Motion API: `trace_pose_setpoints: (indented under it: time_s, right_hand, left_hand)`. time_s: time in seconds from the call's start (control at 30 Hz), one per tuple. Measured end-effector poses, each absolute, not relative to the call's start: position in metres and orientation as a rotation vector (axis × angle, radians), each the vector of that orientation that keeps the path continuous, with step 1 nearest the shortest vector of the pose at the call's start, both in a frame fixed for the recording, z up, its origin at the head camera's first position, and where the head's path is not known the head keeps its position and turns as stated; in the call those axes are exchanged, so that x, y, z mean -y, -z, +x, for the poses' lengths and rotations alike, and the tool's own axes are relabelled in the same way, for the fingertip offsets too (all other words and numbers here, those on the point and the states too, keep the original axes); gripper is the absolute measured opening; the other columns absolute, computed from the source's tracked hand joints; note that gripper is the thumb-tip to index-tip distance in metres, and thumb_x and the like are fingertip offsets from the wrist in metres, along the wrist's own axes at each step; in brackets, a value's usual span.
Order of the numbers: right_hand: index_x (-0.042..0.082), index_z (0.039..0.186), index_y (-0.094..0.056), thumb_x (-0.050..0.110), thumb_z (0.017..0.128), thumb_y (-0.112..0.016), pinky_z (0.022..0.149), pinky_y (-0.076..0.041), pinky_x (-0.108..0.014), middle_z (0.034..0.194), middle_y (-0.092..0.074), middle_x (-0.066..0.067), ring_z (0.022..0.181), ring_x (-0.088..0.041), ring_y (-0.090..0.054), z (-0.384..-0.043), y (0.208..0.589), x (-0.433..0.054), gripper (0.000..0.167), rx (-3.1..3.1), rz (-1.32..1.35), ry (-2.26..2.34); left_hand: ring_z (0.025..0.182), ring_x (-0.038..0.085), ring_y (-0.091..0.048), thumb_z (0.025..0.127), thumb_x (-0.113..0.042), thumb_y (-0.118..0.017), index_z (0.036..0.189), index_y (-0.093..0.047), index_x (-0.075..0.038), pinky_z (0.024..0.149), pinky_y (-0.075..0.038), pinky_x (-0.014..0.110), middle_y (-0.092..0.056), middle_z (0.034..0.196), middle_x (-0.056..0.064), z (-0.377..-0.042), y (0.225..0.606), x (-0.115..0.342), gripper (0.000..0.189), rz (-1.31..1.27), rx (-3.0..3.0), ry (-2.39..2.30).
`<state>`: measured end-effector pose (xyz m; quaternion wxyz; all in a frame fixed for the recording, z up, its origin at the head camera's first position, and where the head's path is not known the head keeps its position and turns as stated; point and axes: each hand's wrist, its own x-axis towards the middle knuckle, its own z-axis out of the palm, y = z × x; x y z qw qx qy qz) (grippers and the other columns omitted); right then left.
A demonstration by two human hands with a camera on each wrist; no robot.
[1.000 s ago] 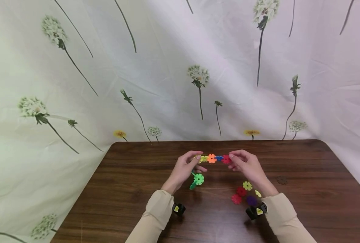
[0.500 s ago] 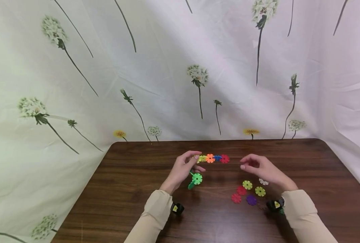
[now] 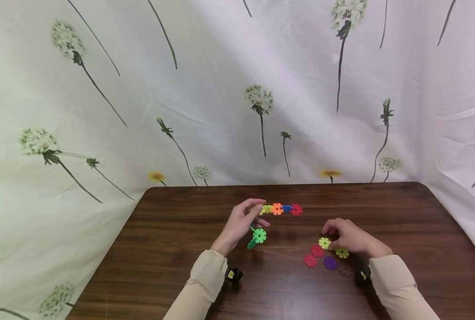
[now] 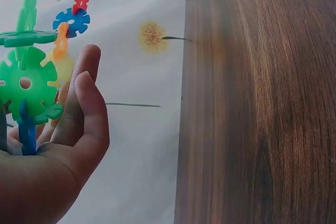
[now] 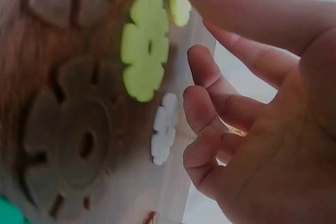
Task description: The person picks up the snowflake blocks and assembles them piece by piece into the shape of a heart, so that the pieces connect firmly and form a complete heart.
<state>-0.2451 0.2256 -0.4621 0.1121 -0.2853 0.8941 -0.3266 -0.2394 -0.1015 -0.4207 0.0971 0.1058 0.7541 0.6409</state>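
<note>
My left hand (image 3: 237, 224) holds a joined string of notched plastic building discs above the table. Out to the right run yellow, an orange disc (image 3: 277, 209), a blue one and a red end disc (image 3: 296, 209). Several green discs (image 4: 27, 82) hang below the grip, with a blue disc (image 4: 27, 137) by the palm in the left wrist view. My right hand (image 3: 351, 235) is low over loose discs, fingers loosely bent. Its thumb tip lies right at the edge of a flat yellow disc (image 3: 324, 243). Another yellow disc (image 5: 145, 48) and a white disc (image 5: 165, 128) lie under the hand.
On the brown wooden table (image 3: 173, 275), two red discs (image 3: 311, 260), a purple disc (image 3: 330, 263) and a brown disc (image 3: 344, 270) lie near the right hand. A green piece (image 5: 10, 212) shows at the right wrist view's corner. Flower-printed cloth (image 3: 221, 111) hangs behind the table.
My right hand let go of the string's red end, moved right, then came down to the loose yellow disc. The left hand keeps its hold on the string, nearly still.
</note>
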Motion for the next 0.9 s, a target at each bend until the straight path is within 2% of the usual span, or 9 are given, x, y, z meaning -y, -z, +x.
trace_pose_setpoints:
  time_s: [0.23,0.57,0.73,0.9]
  right_hand:
    - [0.008,0.094,-0.065,0.009,0.072,-0.081,0.067,-0.044,-0.027,0.087,-0.060,-0.002,0.081,-0.013,-0.052,-0.243,0.462,-0.219,0.027,-2.646,-0.785,0.909]
    - [0.009,0.088,-0.063,0.007,0.071,-0.082,0.063,-0.043,-0.026,0.083,-0.058,-0.002,0.077,-0.014,-0.050,-0.245,0.461,-0.215,0.026,-2.639,-0.669,0.882]
    - [0.008,0.086,-0.057,0.007,0.069,-0.082,0.057,-0.041,-0.024,0.079,-0.056,-0.001,0.070,-0.013,-0.048,-0.245,0.460,-0.213,0.030,-2.636,-0.645,0.902]
    - [0.010,0.086,-0.053,0.006,0.073,-0.080,0.055,-0.041,-0.025,0.074,-0.055,0.002,0.065,-0.012,-0.048,-0.244,0.460,-0.212,0.030,-2.640,-0.608,0.914]
  left_hand:
    - [0.088,0.031,-0.072,0.102,-0.027,-0.048,0.131,-0.056,-0.014,0.077,-0.057,0.034,-0.062,0.102,0.013,-0.239,0.421,0.101,0.032,0.312,-2.243,-1.883]
    - [0.085,0.028,-0.072,0.102,-0.027,-0.048,0.131,-0.056,-0.012,0.076,-0.057,0.034,-0.063,0.101,0.013,-0.239,0.421,0.101,0.033,0.308,-2.244,-1.889]
    - [0.086,0.030,-0.072,0.102,-0.028,-0.048,0.133,-0.054,-0.007,0.078,-0.057,0.039,-0.064,0.100,0.013,-0.240,0.422,0.101,0.038,0.311,-2.238,-1.887]
    - [0.085,0.030,-0.072,0.102,-0.028,-0.049,0.131,-0.056,-0.010,0.082,-0.056,0.047,-0.064,0.099,0.013,-0.239,0.422,0.101,0.035,0.303,-2.242,-1.887]
